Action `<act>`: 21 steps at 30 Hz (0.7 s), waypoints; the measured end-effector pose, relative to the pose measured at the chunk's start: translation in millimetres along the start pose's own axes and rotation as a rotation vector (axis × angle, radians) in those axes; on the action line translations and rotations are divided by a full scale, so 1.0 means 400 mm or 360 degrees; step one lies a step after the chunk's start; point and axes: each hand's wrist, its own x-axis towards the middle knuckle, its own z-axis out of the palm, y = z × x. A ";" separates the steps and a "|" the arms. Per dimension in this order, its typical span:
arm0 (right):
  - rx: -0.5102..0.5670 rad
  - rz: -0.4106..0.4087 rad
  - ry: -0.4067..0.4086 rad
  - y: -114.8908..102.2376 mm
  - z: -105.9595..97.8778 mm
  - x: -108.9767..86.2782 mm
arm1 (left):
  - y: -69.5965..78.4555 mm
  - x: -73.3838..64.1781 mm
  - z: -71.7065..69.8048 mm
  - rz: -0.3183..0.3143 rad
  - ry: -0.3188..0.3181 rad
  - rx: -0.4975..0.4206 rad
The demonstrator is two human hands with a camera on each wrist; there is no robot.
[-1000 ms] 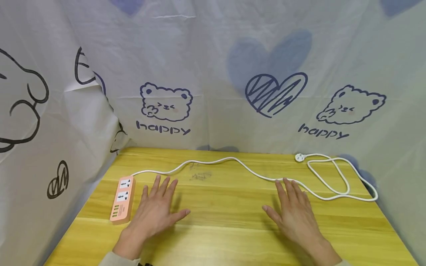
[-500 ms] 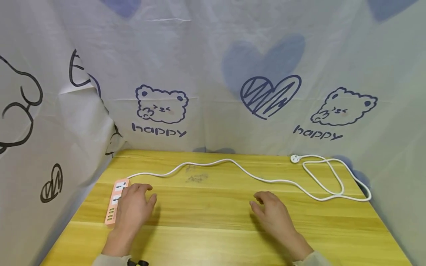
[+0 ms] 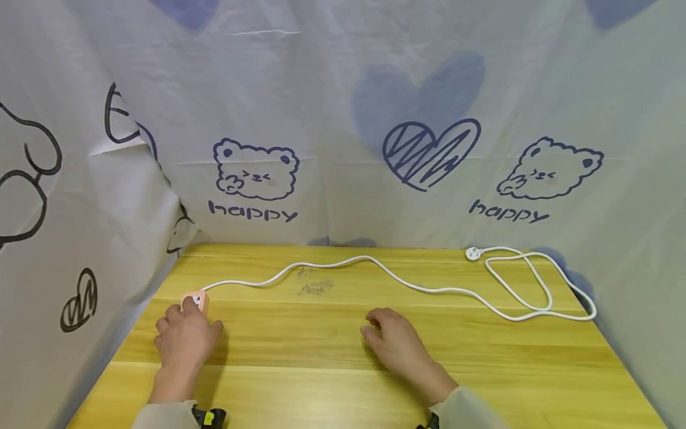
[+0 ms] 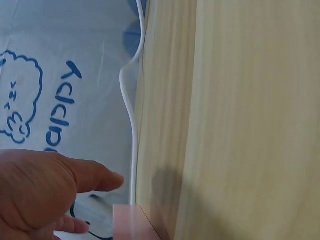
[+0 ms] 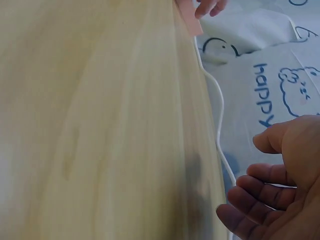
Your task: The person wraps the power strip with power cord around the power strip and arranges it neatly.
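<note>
A pink power strip (image 3: 204, 302) lies at the left of the table, mostly hidden under my left hand (image 3: 184, 339) in the head view. The fingers spread loosely over the strip, and the thumb stands out to its right. In the left wrist view that thumb is apart from the strip's pink end (image 4: 131, 222); whether the other fingers touch it cannot be told. My right hand (image 3: 399, 345) is over the middle of the table, fingers loosely bent, holding nothing. From the strip, a white cord (image 3: 445, 291) runs right to a round white plug (image 3: 473, 254).
The wood-grain table (image 3: 332, 381) bears dark scribble marks (image 3: 316, 288) near its back. Behind it and at the sides hangs a pale printed cloth (image 3: 332, 89). Slack cord lies looped at the back right corner.
My left hand has moved left from beside the power strip to over it. The right hand has come left and its fingers have bent from straight. The head view has shifted slightly.
</note>
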 end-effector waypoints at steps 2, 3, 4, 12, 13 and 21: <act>0.0011 -0.0016 -0.0032 -0.009 0.013 0.004 | -0.008 0.007 -0.001 -0.0072 -0.0039 0.0000; 0.0009 -0.0033 -0.0040 -0.013 0.020 0.006 | -0.012 0.011 -0.001 -0.0110 -0.0065 0.0005; 0.0009 -0.0048 -0.0047 -0.016 0.026 0.007 | -0.015 0.015 -0.002 -0.0148 -0.0092 0.0008; 0.0003 -0.0112 -0.0102 -0.040 0.047 0.015 | -0.049 0.033 -0.003 -0.0250 -0.0251 0.0060; 0.0009 -0.0113 -0.0108 -0.042 0.048 0.015 | -0.052 0.034 -0.004 -0.0235 -0.0258 0.0067; 0.0000 -0.0128 -0.0121 -0.054 0.055 0.020 | -0.017 0.013 0.009 -0.0167 -0.0124 -0.0052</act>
